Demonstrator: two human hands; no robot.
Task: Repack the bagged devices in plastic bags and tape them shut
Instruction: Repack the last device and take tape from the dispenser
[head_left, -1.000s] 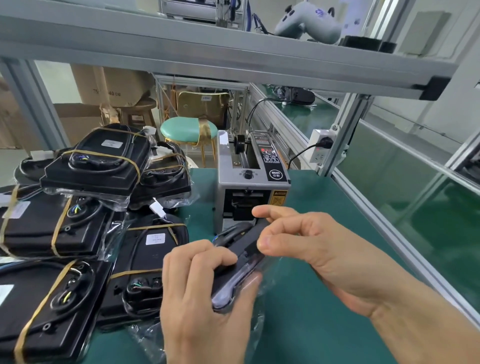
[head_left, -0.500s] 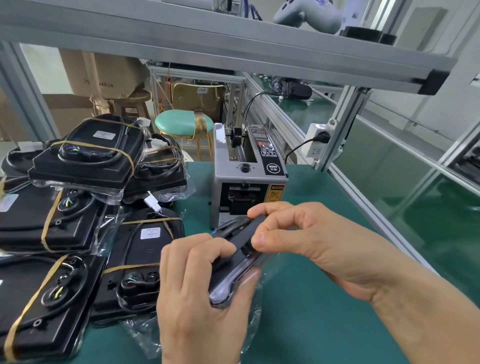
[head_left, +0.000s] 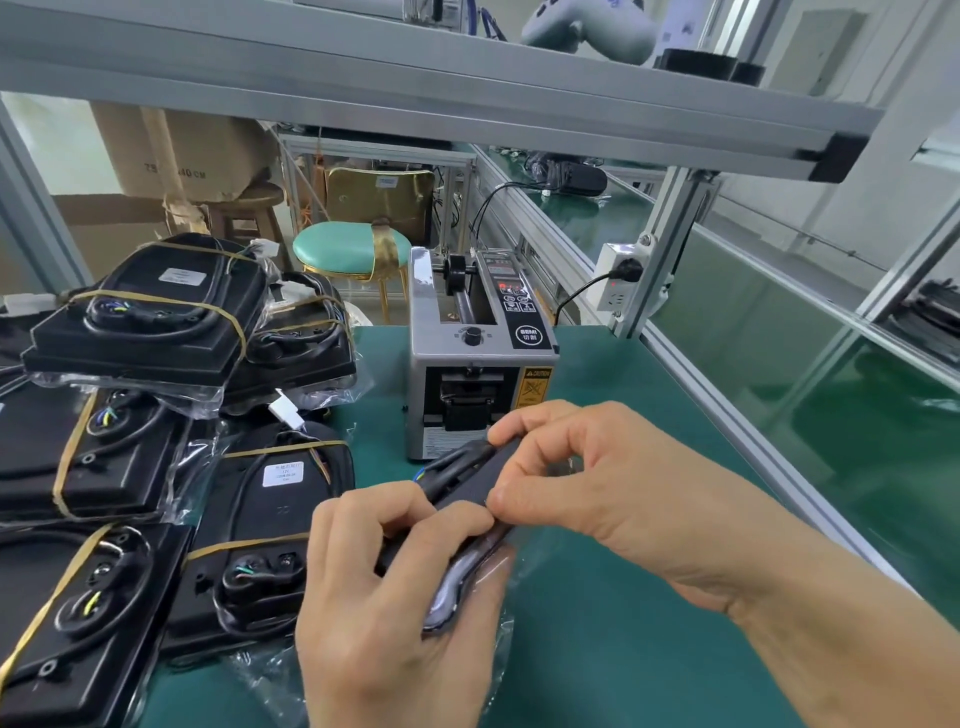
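A black bagged device (head_left: 470, 486) is held edge-up just in front of the tape dispenser (head_left: 475, 358), its long axis running from the dispenser back toward the person. The left hand (head_left: 395, 597) grips its near end, fingers curled over the top edge. The right hand (head_left: 587, 478) pinches the far top edge. Banded devices (head_left: 156, 322) lie stacked left of the dispenser.

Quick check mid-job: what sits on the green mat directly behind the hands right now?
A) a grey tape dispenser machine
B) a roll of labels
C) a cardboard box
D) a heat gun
A: the grey tape dispenser machine stands on the green mat just beyond both hands, which hold the bagged device.
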